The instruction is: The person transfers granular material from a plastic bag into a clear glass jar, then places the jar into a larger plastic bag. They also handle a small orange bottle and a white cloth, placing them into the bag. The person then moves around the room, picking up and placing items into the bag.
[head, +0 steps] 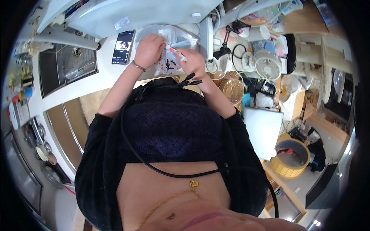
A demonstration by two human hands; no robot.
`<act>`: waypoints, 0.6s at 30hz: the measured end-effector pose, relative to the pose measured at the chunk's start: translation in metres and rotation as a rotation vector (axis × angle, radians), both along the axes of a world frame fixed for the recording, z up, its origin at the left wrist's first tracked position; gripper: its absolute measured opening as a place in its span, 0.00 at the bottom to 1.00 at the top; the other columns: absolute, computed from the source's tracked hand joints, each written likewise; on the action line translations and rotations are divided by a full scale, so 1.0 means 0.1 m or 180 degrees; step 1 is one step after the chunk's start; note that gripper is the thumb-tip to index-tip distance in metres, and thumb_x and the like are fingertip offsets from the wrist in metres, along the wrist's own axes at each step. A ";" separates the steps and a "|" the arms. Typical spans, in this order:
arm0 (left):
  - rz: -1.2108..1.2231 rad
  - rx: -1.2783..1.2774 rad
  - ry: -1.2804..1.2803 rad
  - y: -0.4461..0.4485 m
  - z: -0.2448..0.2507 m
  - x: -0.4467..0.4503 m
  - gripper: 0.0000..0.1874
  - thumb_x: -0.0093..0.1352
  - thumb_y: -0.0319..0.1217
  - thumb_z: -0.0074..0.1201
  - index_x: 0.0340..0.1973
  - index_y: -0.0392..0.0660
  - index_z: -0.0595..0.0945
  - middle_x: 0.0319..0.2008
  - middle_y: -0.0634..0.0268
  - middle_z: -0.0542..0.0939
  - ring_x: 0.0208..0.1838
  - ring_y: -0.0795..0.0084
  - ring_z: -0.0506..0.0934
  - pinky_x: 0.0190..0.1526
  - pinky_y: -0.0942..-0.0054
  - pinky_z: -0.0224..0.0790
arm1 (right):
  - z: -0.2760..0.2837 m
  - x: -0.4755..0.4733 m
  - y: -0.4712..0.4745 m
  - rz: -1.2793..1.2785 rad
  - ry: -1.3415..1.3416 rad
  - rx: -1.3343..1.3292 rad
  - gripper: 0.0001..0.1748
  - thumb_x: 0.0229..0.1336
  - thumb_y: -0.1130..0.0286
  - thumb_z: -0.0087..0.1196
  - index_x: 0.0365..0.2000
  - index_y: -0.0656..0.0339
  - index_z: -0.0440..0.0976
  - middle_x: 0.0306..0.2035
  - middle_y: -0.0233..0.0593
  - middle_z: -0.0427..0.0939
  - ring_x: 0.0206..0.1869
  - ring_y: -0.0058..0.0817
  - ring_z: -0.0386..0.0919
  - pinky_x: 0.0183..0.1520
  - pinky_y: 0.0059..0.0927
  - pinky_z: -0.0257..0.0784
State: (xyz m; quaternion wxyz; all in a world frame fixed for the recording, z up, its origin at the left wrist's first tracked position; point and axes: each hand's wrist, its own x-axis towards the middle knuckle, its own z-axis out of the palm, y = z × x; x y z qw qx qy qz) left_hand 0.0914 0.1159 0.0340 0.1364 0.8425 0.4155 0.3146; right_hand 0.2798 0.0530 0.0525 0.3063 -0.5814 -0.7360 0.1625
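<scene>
A translucent white plastic bag point(167, 65) with dark and red printing lies on the white counter point(111, 76) in front of me. My left hand point(150, 49) pinches the gathered top of the bag from the left. From the right, my right hand point(190, 60) grips a twisted end of the same plastic, and a white tip sticks out past its fingers. The bag's contents cannot be made out. A smartphone point(123, 47) with a lit screen lies to the left of the bag, near my left hand.
Left of the phone is a sink point(70, 60) set into the counter. Beyond the bag stands a pale panel point(156, 14). On the right are a small white fan point(267, 65), a black clamp arm point(227, 43) and a lidded round container point(233, 91). A black cable point(173, 175) hangs across my chest.
</scene>
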 end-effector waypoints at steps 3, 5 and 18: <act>-0.0363 0.0030 -0.0196 -0.02 0.03 -0.02 0.08 0.60 0.28 0.58 0.35 0.43 0.82 0.32 0.58 0.80 0.38 0.54 0.78 0.38 0.60 0.70 | 0.05 -0.01 -0.02 -0.0178 0.0225 0.0149 0.08 0.54 0.63 0.59 0.29 0.55 0.80 0.24 0.45 0.79 0.27 0.45 0.78 0.30 0.39 0.73; -0.0385 -0.0105 -0.0080 0.00 0.02 0.00 0.06 0.59 0.28 0.59 0.32 0.42 0.82 0.29 0.58 0.79 0.35 0.53 0.78 0.37 0.60 0.70 | 0.08 -0.02 0.02 -0.0156 -0.0139 -0.0076 0.11 0.53 0.62 0.57 0.22 0.58 0.77 0.22 0.42 0.78 0.27 0.44 0.77 0.30 0.43 0.72; -0.0688 -0.0519 -0.0072 -0.01 0.08 0.14 0.09 0.59 0.24 0.58 0.35 0.39 0.81 0.35 0.54 0.80 0.41 0.50 0.78 0.42 0.60 0.71 | 0.35 -0.09 0.15 -0.0198 0.1443 -0.0281 0.13 0.54 0.63 0.57 0.22 0.63 0.72 0.20 0.46 0.74 0.25 0.46 0.73 0.28 0.41 0.67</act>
